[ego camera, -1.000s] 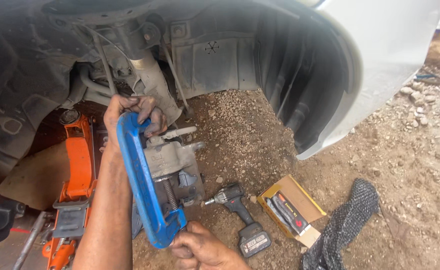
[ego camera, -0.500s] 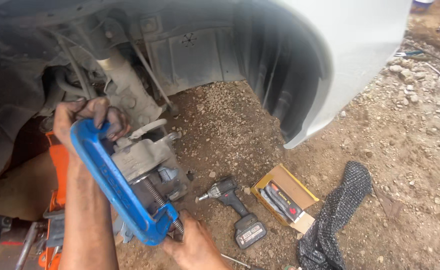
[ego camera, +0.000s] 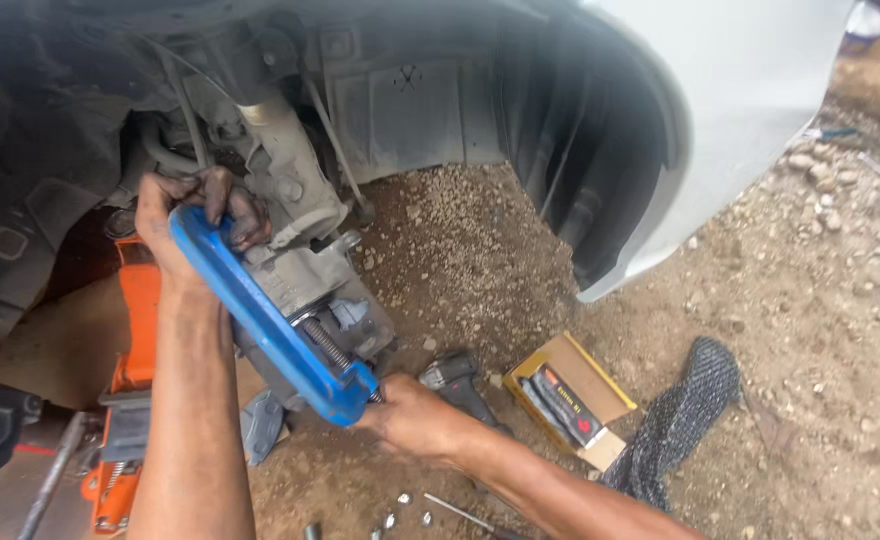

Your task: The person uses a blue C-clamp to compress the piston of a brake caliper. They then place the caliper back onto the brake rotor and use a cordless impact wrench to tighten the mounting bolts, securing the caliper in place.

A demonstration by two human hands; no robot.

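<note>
A big blue C-clamp spans a grey brake caliper inside a car's open wheel well. My left hand grips the clamp's upper end against the caliper. Down at the clamp's lower end, my right hand is closed around the handle of its threaded screw. The handle itself is hidden under my fingers. The suspension strut rises behind the caliper.
An orange floor jack stands at the left under the car. On the gravel lie a black cordless driver, an open cardboard box of parts, a dark patterned cloth and small sockets. The white fender curves overhead at right.
The view shifted, so everything now sits a little more to the right. My right hand stays at the clamp's lower end, and the left still holds the top.
</note>
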